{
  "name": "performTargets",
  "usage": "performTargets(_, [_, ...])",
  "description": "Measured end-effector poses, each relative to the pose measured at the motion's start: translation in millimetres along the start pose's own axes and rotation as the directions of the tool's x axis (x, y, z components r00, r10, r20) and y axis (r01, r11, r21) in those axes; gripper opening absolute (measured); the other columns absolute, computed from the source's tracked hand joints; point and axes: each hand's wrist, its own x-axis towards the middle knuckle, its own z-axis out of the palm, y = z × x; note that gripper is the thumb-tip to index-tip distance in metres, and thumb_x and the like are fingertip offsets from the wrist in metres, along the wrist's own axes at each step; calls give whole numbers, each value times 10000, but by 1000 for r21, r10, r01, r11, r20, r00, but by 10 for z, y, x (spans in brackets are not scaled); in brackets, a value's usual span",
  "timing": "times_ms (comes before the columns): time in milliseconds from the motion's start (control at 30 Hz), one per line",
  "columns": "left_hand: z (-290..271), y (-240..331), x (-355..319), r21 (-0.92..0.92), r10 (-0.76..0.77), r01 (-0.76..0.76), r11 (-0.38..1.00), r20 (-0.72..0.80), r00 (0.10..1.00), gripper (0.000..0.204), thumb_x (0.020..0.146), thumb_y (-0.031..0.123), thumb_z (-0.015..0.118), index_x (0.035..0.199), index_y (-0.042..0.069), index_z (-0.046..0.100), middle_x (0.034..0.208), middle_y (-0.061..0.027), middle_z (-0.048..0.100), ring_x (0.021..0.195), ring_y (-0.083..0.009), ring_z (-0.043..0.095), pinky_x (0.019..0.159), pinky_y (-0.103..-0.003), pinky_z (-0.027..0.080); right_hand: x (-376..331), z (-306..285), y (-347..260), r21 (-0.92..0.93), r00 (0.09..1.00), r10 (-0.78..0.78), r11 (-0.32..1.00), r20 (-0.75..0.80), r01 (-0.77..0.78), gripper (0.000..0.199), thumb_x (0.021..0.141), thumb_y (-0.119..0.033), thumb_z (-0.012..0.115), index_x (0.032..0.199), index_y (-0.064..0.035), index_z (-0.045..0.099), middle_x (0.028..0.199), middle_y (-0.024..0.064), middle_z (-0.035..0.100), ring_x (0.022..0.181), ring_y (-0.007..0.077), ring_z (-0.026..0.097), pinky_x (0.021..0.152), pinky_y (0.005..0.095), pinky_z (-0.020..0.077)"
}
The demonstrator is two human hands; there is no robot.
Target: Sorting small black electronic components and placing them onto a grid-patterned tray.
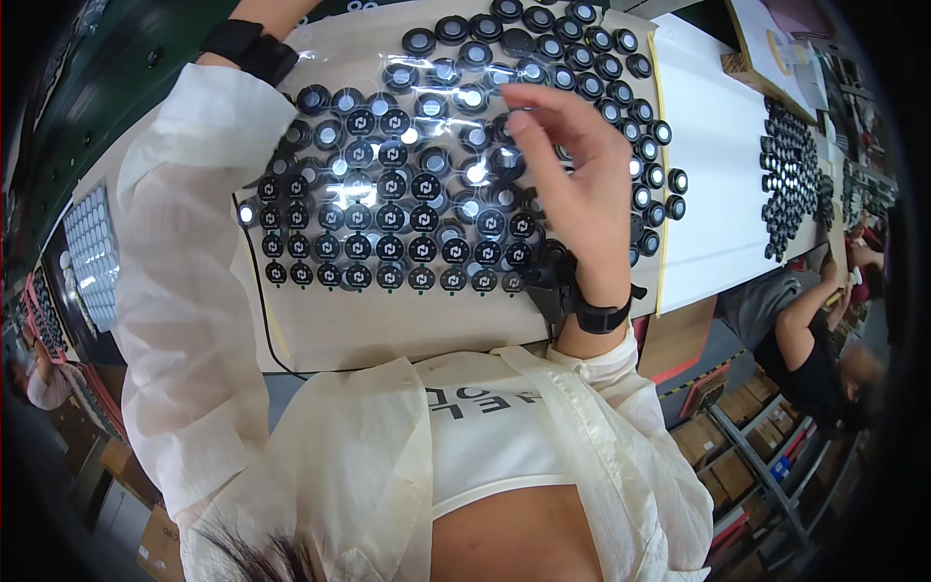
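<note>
The step in hand looks like sorting small black round caps (407, 209) laid in rows under a clear glossy sheet (388, 58) on the counter (388, 335). The right hand (572, 184), at the centre right of the frame, hangs over the caps with fingers loosely spread and bent, thumb and forefinger near a cap at their tips; it grips nothing that I can see. The left hand is out of sight past the upper left edge; only its sleeve (184, 252) and dark wristband (247, 47) show. A next pick would call for a fine pinch on one cap without nudging its neighbours. Bare counter lies along the lower edge; a white board (713, 155) flanks the right.
</note>
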Motion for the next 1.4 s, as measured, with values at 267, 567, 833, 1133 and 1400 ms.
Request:
performTargets(267, [-201, 899, 163, -500, 244, -113, 858, 205, 948, 379, 822, 216, 677, 1109, -22, 610, 1099, -250, 631, 1087, -396, 585, 942, -436, 466, -8, -127, -109, -243, 959, 8, 968, 284, 64, 142, 830, 2, 665, 970, -15, 673, 846, 121, 677, 706, 213, 649, 631, 290, 524])
performTargets(567, [-607, 977, -382, -613, 329, -315, 725, -95, 940, 278, 801, 165, 660, 941, -73, 634, 816, -180, 640, 770, -310, 645, 735, -400, 526, -167, -162, -219, -449, 856, 114, 882, 504, 146, 138, 727, -15, 733, 849, -26, 670, 782, 125, 683, 727, 325, 664, 684, 416, 506])
performTargets(833, [-441, 1212, -1326, -748, 348, -159, 645, 101, 932, 355, 846, 89, 693, 1195, 69, 632, 1065, -95, 559, 850, -267, 623, 764, -379, 502, -203, -77, -214, -550, 857, 160, 819, 489, 161, 74, 748, -69, 739, 786, -36, 686, 736, 137, 680, 727, 325, 672, 681, 413, 523])
performTargets(1133, [-447, 1249, -1360, -763, 319, -130, 634, 104, 942, 429, 787, 61, 719, 1210, 80, 652, 1045, -94, 556, 832, -257, 608, 749, -378, 493, -235, -49, -289, -548, 846, 146, 815, 513, 192, 140, 725, -1, 749, 801, 12, 632, 749, 129, 647, 682, 275, 648, 632, 359, 504])
performTargets(1400, [-392, 1275, -1374, -725, 306, -188, 662, 33, 951, 415, 779, 83, 722, 1191, 92, 671, 1036, -78, 555, 825, -253, 602, 745, -383, 491, -432, -81, -511, -620, 868, 51, 720, 494, 311, 100, 722, -23, 725, 762, -43, 636, 762, 121, 638, 784, 301, 659, 653, 403, 514])
